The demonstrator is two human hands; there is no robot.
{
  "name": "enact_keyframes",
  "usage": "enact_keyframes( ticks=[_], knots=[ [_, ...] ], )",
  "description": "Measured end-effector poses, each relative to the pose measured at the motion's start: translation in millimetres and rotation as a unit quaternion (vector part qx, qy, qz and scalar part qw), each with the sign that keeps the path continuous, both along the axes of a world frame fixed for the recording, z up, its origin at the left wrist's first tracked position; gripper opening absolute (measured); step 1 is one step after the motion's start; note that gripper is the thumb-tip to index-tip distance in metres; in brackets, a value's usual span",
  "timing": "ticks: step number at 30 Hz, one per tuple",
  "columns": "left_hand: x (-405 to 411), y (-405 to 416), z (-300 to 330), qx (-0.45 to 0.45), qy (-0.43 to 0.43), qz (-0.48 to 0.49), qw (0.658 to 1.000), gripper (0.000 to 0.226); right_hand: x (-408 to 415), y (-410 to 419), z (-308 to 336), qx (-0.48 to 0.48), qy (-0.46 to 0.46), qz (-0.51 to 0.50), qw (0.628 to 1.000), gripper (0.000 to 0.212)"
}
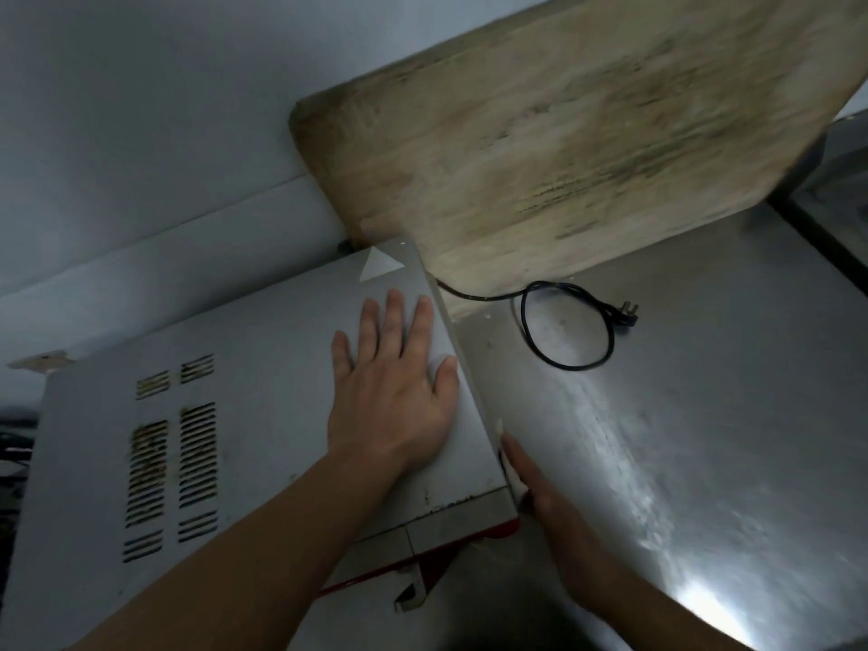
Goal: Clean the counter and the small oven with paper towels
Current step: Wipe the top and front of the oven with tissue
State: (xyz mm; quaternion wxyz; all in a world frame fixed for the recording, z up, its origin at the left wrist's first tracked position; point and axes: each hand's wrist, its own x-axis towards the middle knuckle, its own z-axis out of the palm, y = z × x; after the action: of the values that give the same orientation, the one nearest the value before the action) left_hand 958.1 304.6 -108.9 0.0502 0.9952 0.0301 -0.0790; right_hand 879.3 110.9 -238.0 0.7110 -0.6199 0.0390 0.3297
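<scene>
The small silver oven (263,415) stands at the left, its top panel with vent slots facing me. My left hand (392,387) lies flat on the top near the right edge, fingers straight and spread. My right hand (540,491) is against the oven's right side, fingers extended along it, with a bit of white paper towel (512,481) showing between the hand and the side panel. The steel counter (704,392) stretches to the right, streaked and shiny.
A big worn wooden cutting board (563,148) leans against the wall behind the oven. The oven's black power cord (568,321) lies coiled on the counter, unplugged. A red-trimmed oven front and handle (422,580) show below.
</scene>
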Motion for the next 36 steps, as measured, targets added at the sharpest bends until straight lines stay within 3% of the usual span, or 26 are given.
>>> enact_keyframes(
  ticks=[3, 6, 9, 13, 19, 23, 26, 29, 33, 36],
  knots=[
    [0, 0, -1, -0.001, -0.004, 0.002, 1.000, 0.071, 47, 15, 27, 0.021, -0.037, -0.005, 0.999, 0.035],
    [1, 0, -1, 0.000, -0.006, 0.003, 1.000, 0.071, 113, 43, 47, 0.045, -0.128, 0.026, 0.990, 0.084],
    [1, 0, -1, -0.001, -0.007, 0.003, 1.000, 0.070, 166, 63, 43, 0.079, -0.115, 0.027, 0.990, 0.057],
    [1, -1, -1, -0.007, -0.009, 0.001, 1.000, 0.069, 202, 76, 55, 0.067, -0.100, 0.032, 0.992, 0.058],
    [2, -1, -1, 0.001, -0.008, 0.001, 1.000, 0.071, 141, 49, 49, 0.081, -0.112, 0.027, 0.990, 0.054],
    [2, -2, 1, 0.003, 0.001, 0.002, 1.000, 0.071, 72, 26, 40, 0.039, -0.034, -0.028, 0.998, 0.081],
    [1, -1, 0, 0.007, 0.001, 0.001, 1.000, 0.070, 23, 14, 35, 0.055, 0.014, -0.070, 0.996, 0.067],
    [2, -1, 0, 0.007, 0.001, -0.003, 1.000, 0.070, -3, 10, 26, 0.042, 0.061, -0.108, 0.991, 0.073],
    [2, 0, 0, 0.008, -0.002, -0.001, 1.000, 0.070, 1, 10, 20, 0.029, 0.016, -0.081, 0.996, 0.032],
    [2, 0, -1, 0.003, -0.003, 0.001, 1.000, 0.070, 34, 14, 16, 0.034, -0.010, -0.055, 0.998, 0.037]
  ],
)
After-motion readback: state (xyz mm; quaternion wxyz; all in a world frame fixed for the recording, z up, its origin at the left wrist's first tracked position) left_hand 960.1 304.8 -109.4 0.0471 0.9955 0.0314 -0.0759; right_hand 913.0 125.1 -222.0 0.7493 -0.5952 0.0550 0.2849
